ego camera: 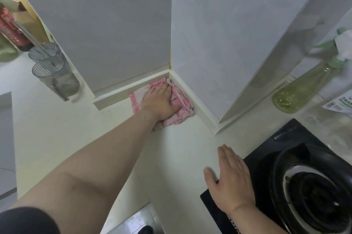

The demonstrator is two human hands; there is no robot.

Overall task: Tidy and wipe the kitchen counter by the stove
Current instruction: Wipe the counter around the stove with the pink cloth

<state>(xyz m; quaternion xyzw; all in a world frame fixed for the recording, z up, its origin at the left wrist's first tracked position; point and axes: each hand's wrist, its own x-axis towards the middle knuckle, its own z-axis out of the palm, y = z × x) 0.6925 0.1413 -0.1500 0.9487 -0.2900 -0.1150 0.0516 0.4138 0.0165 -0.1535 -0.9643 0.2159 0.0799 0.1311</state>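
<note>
Pressing flat, the left grip [162,100] has its fingers straight and close together and the thumb out to the right, pinching nothing, with the palm down on the pink cloth [183,103]. Fingertips aim right into the corner where the two grey tiled walls [114,24] meet! The cloth is folded and bunched, close to square. Its far end is tucked against the pale strip [118,92] at the foot of the walls, its folded edges on the right run along the right-hand wall, and its near end trails back under the wrist. It lies beneath palm and fingers and pokes out on both sides of the hand. Over to the right grip [230,180]: it is spread flat and holds nothing, fingers on the worktop [181,148], heel over the left edge of the black stove [282,150]. Room to move? Walls shut off the far side and the right side of the cloth. Bare worktop opens towards the person and to the left, up to the clear cups [55,75] by the wall's end. A bottle of yellow-green liquid [302,89] stands behind the stove, well apart from the cloth.
</note>
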